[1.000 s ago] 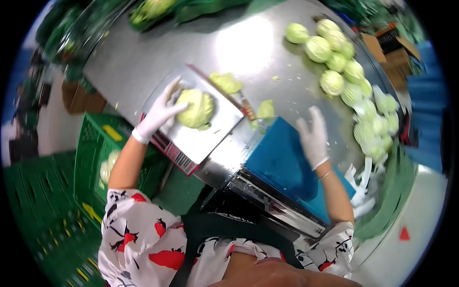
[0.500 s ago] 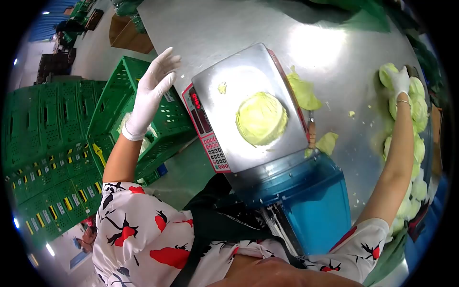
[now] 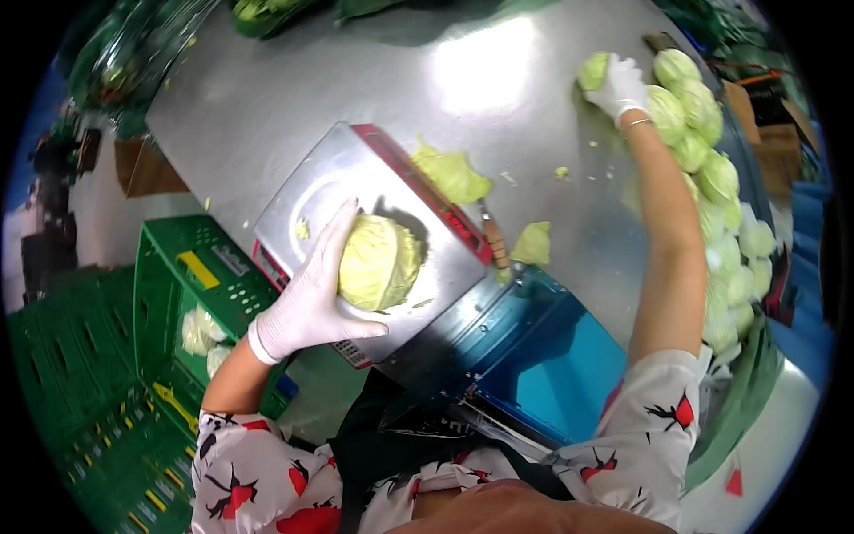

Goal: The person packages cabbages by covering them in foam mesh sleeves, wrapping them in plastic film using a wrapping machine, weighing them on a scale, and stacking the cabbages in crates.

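Metal table [image 3: 543,178] fills much of the view, its grey top scattered with green scraps and bright with reflected light. Stacked green crates [image 3: 80,347] stand at the far left, and a cardboard box [image 3: 147,169] sits on the floor beyond the table's left edge.

On the platform of a red-edged scale [image 3: 325,160] lies the near cabbage [image 3: 378,267]. The left hand [image 3: 311,303], in a white glove, is spread around its near left side, thumb wide of the fingers; whether the fingertips touch the leaves I cannot tell. The right hand [image 3: 618,87], also gloved, is gripping the far cabbage [image 3: 593,71] just beside the heap of cabbages [image 3: 698,111] along the table's right side.

Between the scale and that heap lie 2 loose leaves [image 3: 455,175] and a knife [image 3: 495,242] with a wooden handle. A blue machine cover [image 3: 560,365] stands next to the scale, in front of the person. Down at the left, a green crate [image 3: 160,249] holds pale wrapped heads [image 3: 200,331].
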`<control>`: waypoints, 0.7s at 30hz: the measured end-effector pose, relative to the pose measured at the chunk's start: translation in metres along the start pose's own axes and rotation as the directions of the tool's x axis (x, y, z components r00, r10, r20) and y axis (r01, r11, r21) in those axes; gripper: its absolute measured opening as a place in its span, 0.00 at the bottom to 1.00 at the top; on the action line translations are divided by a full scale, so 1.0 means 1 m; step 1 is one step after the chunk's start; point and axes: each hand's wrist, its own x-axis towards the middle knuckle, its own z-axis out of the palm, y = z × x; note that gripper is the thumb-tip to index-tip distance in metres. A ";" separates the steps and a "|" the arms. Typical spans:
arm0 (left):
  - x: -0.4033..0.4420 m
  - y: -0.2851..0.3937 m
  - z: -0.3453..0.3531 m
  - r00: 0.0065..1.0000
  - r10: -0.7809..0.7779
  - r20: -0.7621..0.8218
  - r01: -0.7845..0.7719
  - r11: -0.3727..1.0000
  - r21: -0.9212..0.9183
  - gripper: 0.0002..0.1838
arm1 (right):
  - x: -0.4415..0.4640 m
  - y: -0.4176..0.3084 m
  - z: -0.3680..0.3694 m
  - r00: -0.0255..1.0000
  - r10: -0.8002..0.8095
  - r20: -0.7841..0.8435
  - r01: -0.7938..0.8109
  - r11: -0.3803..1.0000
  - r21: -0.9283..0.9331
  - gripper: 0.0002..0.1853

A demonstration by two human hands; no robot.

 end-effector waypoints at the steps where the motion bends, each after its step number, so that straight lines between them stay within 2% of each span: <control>1: 0.001 0.003 0.007 0.999 0.025 -0.048 -0.022 0.998 0.064 0.68 | -0.013 -0.006 -0.009 0.999 0.051 -0.011 -0.049 0.992 0.112 0.45; 2: 0.004 0.002 0.009 0.998 0.027 -0.052 -0.023 0.998 0.061 0.67 | -0.030 -0.006 -0.017 0.995 0.098 -0.019 -0.091 0.969 0.228 0.47; 3: 0.003 -0.002 0.010 0.998 0.027 -0.057 -0.023 0.998 0.059 0.65 | -0.045 0.003 -0.010 0.996 0.087 0.018 -0.082 0.820 0.566 0.46; 4: 0.002 -0.004 0.012 0.998 0.026 -0.059 -0.022 0.998 0.056 0.64 | -0.065 0.007 -0.023 0.997 0.063 0.044 -0.072 0.559 0.826 0.46; 5: 0.003 -0.004 0.015 0.994 -0.016 -0.108 0.008 0.997 -0.074 0.60 | -0.094 0.017 -0.038 0.986 0.004 0.169 -0.165 0.254 0.953 0.42; 6: 0.001 -0.012 0.017 0.989 -0.057 -0.134 0.034 0.985 -0.167 0.57 | -0.132 0.013 -0.071 0.963 -0.088 0.254 -0.260 -0.074 0.963 0.38; 8: 0.005 -0.008 0.017 0.976 -0.143 -0.166 0.060 0.904 -0.424 0.55 | -0.193 0.020 -0.091 0.951 -0.177 0.255 -0.310 -0.588 0.747 0.30; 9: 0.006 0.000 0.019 0.971 -0.194 -0.139 0.088 0.832 -0.548 0.54 | -0.226 0.030 -0.105 0.947 -0.180 0.267 -0.322 -0.573 0.754 0.29; 10: 0.005 0.012 0.026 0.978 -0.167 -0.128 0.056 0.794 -0.606 0.54 | -0.259 0.040 -0.118 0.942 -0.181 0.281 -0.334 -0.556 0.761 0.29; 12: 0.000 0.038 0.043 0.988 -0.120 -0.097 0.014 0.697 -0.717 0.54 | -0.326 0.052 -0.141 0.940 -0.126 0.316 -0.325 -0.608 0.725 0.29; 13: 0.003 0.051 0.054 0.995 -0.019 -0.098 -0.052 0.735 -0.676 0.53 | -0.361 0.057 -0.151 0.936 -0.107 0.337 -0.325 -0.632 0.703 0.30; 14: 0.000 0.076 0.070 0.999 -0.011 -0.044 -0.026 0.650 -0.760 0.53 | -0.394 0.061 -0.157 0.937 0.032 0.347 -0.283 -0.512 0.811 0.31; 16: 0.002 0.120 0.108 0.988 0.144 -0.059 -0.144 0.701 -0.698 0.54 | -0.459 0.064 -0.157 0.908 0.290 0.302 -0.244 -0.220 0.945 0.35; 18: -0.005 0.160 0.144 0.986 0.165 0.005 -0.119 0.734 -0.668 0.54 | -0.513 0.050 -0.157 0.830 0.539 0.147 -0.232 0.094 0.968 0.42; 19: -0.009 0.173 0.165 0.975 0.223 -0.009 -0.182 0.771 -0.611 0.54 | -0.537 0.044 -0.159 0.790 0.611 0.058 -0.271 0.264 0.926 0.47; 20: -0.010 0.180 0.188 0.959 0.283 -0.023 -0.248 0.797 -0.551 0.55 | -0.555 0.037 -0.160 0.742 0.670 -0.004 -0.299 0.337 0.893 0.48; 21: -0.012 0.179 0.214 0.951 0.307 -0.036 -0.282 0.814 -0.507 0.55 | -0.571 0.032 -0.155 0.696 0.718 -0.013 -0.321 0.327 0.889 0.48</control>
